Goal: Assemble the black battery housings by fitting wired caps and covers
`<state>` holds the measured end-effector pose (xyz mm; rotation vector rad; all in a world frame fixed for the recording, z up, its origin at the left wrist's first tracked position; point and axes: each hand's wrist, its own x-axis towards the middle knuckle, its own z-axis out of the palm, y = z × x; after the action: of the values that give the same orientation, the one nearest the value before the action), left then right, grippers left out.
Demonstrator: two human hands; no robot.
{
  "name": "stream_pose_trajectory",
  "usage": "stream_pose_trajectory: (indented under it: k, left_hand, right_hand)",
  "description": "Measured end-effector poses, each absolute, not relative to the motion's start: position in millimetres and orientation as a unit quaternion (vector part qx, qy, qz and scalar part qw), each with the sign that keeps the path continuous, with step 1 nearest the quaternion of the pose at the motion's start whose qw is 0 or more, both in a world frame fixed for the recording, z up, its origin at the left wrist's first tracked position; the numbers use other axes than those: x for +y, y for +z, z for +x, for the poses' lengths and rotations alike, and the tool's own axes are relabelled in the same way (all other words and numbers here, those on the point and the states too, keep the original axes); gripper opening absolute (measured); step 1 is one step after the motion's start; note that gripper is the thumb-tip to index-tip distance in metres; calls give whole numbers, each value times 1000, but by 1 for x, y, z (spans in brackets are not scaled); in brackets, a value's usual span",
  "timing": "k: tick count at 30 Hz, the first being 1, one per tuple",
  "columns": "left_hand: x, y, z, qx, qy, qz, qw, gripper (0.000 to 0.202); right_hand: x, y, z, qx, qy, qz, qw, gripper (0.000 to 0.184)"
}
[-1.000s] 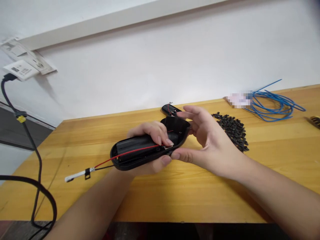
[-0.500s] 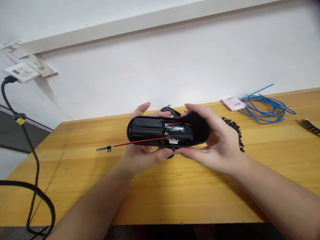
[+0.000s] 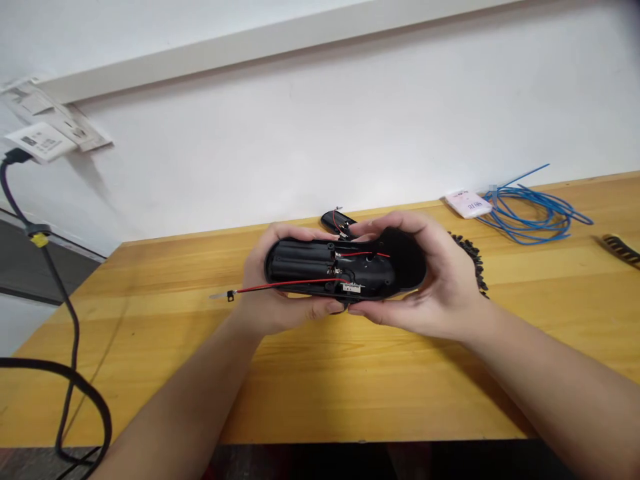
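Two bare hands hold an opened black plastic housing (image 3: 373, 267) above the middle of a pale wooden worktop (image 3: 350, 380). The left hand (image 3: 280, 280) curls around the narrow end, beneath a ribbed battery compartment (image 3: 300, 260). The right hand (image 3: 430, 280) cradles the wider, rounded end, its thumb along the near edge and its fingers over the far rim. Both hands are closed firmly on the shell, and neither is spread wide. A red wire (image 3: 290, 285) runs out of the housing toward 9 o'clock, past the left hand, and ends in a small black clip and a metal tab (image 3: 227, 295).

A second black shell piece (image 3: 333, 218) lies at 12 o'clock, just behind the hands. At 2 o'clock, a heap of small black pieces (image 3: 473, 267) is partly hidden by the right hand. Beyond it are a white packet (image 3: 467, 203) and a loose coil of blue wire (image 3: 530, 217). A dark striped strip (image 3: 620, 250) sits near the worktop's far right edge at 3 o'clock.

Off the worktop at 9 o'clock, a black cable (image 3: 70, 320) with a yellow tag (image 3: 39, 240) loops upward to a white wall plate (image 3: 37, 141) at 10 o'clock. Papers (image 3: 40, 110) are stuck to the white wall (image 3: 300, 133) beside it, below a pale ledge (image 3: 200, 53).
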<state>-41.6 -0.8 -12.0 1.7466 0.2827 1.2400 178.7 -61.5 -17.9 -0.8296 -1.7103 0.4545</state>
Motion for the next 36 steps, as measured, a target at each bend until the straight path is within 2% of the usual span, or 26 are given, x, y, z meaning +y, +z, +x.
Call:
stream_pose_trajectory:
  k: [4,8,14,19,26,36]
  left_hand:
    - [1,-8,-45,112,490,734,456,63]
    - [-1,1,-52,156,471,773,394,82]
    - [-1,3,-60,212,432,833,275,69]
    - [1,-3,-59,212,452,824,266,63]
    - [-2,-2,-58,250,431,831,248,61]
    - [-3,-3,-58,234,447,824,259,60]
  right_hand:
    - [-63,-16,178,-730,195,-347,555,77]
    - [-62,-17,179,-746,161,-348,545,76]
    - [-61,-20,182,-764,115,-365,519,78]
    - [-61,-19,183,-780,89,-372,496,79]
    - [-60,-19,187,-802,115,-346,473,83]
    - [-64,-25,173,-769,104,-353,523,80]
